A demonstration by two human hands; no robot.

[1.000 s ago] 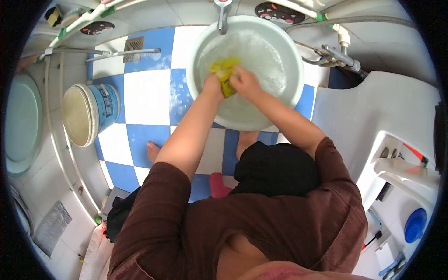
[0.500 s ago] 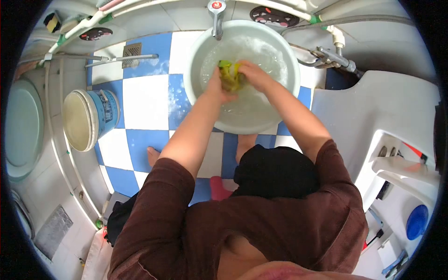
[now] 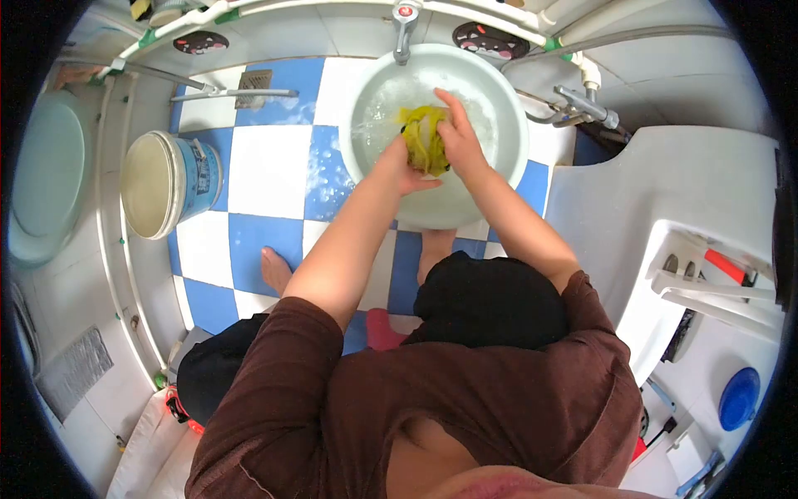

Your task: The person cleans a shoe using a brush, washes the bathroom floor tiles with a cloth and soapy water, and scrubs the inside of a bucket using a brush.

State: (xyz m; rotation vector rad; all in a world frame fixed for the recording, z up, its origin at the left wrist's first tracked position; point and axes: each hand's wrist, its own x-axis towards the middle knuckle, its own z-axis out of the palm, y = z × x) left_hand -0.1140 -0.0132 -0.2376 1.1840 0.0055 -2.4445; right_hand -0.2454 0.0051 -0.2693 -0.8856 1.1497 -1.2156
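A wet, crumpled yellow-green cloth (image 3: 428, 140) is held between my two hands over a round pale green basin (image 3: 517, 158) with water in it. My left hand (image 3: 404, 166) supports the cloth from its left and lower side, fingers partly hidden beneath it. On the right side, my right hand (image 3: 463, 140) pinches the cloth, with one finger stretched away upward. A metal tap (image 3: 403, 37) stands at the basin's far rim.
A white and blue bucket (image 3: 172, 183) lies at the left on the blue and white tiled floor (image 3: 266, 173). A grey-white plastic surface (image 3: 665, 179) is at the right. Pipes run along the walls, and a blue bowl (image 3: 739, 398) is at the lower right.
The view has shifted slightly. The cloth now appears bunched fuller between my hands, and a finger of my right hand has stretched away from it.
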